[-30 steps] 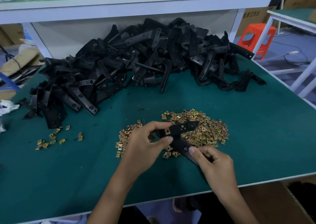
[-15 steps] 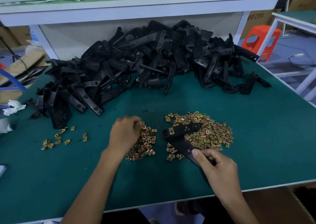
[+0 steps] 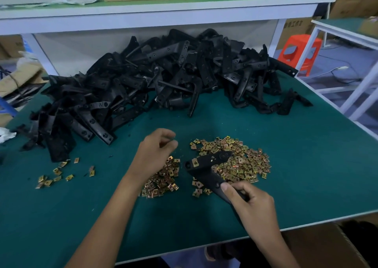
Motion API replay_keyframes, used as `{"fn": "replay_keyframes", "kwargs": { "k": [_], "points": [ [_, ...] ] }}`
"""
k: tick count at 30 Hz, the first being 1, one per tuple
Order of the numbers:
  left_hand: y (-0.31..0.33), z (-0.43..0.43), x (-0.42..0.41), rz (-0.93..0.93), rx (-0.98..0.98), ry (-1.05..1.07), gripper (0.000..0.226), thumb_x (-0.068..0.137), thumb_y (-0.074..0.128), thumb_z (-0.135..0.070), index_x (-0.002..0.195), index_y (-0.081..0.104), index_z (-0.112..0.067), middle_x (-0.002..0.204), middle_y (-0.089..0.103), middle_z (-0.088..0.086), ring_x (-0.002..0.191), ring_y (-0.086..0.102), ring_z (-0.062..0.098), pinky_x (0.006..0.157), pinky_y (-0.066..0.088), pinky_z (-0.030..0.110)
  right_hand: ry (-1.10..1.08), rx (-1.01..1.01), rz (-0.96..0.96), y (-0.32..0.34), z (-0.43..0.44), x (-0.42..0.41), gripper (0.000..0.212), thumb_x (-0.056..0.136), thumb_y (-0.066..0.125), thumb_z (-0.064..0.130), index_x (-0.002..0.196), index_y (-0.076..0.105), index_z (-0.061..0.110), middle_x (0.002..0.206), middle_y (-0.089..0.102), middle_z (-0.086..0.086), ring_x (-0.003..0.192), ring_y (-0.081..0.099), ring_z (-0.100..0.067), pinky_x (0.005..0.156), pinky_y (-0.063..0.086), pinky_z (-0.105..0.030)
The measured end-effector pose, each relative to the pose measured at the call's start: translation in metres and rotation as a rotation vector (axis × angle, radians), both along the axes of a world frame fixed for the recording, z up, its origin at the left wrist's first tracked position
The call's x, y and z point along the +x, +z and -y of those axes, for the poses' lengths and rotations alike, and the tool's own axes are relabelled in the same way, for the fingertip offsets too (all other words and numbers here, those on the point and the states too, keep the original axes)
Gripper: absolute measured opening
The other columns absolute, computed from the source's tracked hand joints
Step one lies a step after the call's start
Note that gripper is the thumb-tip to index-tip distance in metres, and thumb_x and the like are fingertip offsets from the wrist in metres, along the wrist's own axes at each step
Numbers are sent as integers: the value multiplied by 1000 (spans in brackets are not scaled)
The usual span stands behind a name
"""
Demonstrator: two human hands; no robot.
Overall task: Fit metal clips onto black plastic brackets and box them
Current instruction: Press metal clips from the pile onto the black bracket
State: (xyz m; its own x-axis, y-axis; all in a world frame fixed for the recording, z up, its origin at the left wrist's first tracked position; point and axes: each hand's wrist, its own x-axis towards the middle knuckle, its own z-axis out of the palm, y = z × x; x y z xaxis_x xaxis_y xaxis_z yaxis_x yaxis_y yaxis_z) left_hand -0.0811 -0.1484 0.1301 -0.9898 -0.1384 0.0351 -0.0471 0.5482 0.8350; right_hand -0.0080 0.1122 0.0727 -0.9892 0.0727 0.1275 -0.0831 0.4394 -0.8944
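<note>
My right hand (image 3: pixel 249 204) grips the lower end of a black plastic bracket (image 3: pixel 206 167), held over the green table (image 3: pixel 306 165). One brass clip sits on the bracket's left upper end. My left hand (image 3: pixel 155 151) hovers just above the left part of the metal clips pile (image 3: pixel 163 179), thumb and fingertips pinched on a small clip that is barely visible. More loose clips (image 3: pixel 241 161) lie under and right of the bracket. A big heap of black brackets (image 3: pixel 163 79) fills the back of the table.
A few stray clips (image 3: pixel 55 173) lie at the left. An open cardboard box (image 3: pixel 319 247) stands below the table's front right edge. A white shelf (image 3: pixel 155 16) runs above the heap. An orange stool (image 3: pixel 300 51) and another bench are at the right.
My left hand left the bracket, dipped into the left clip pile and has now lifted with fingers pinched. My right hand kept the bracket almost still.
</note>
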Motion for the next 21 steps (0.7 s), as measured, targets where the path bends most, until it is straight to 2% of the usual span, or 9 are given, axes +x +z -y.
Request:
{"fn": "replay_keyframes", "kwargs": {
  "k": [3,6,9,12,16,21],
  "points": [
    [17,-23,16,-76,258,-112,13,95,70,-25,104,74,-33,99,74,-18,96,67,-4,77,49,8,1,11,-27,-1,0,-1,36,79,62,66,72,70,32,59,60,7,52,48,-5,50,33,-24],
    [24,-41,26,-80,376,-190,16,94,70,-17,101,78,-30,96,76,-12,92,69,0,78,50,12,-2,19,-42,-2,0,0,35,79,63,65,71,69,32,59,59,7,51,48,-5,50,34,-26],
    [23,-52,28,-53,381,-218,17,96,68,-18,105,76,-30,95,75,-13,92,69,2,79,52,14,-4,23,-43,-4,0,0,35,79,61,68,74,69,34,61,61,7,53,50,-5,51,35,-27],
    [23,-55,28,-69,343,-199,15,98,66,-20,99,74,-32,90,72,-13,85,64,0,75,49,14,-9,31,-40,-6,0,-1,36,79,61,69,76,70,34,62,62,7,54,50,-5,52,38,-29],
    [22,-54,27,-51,300,-196,18,99,63,-22,96,71,-39,93,72,-6,91,66,10,82,52,25,-14,41,-32,-8,-1,-1,40,78,61,71,76,71,32,62,62,9,54,51,-6,53,37,-30],
    [23,-55,29,-63,309,-177,16,97,65,-22,94,69,-37,90,72,-9,79,63,0,66,47,15,-17,51,-30,-7,-1,-1,42,78,60,71,76,72,30,63,63,10,55,52,-6,53,39,-31]
  ]
}}
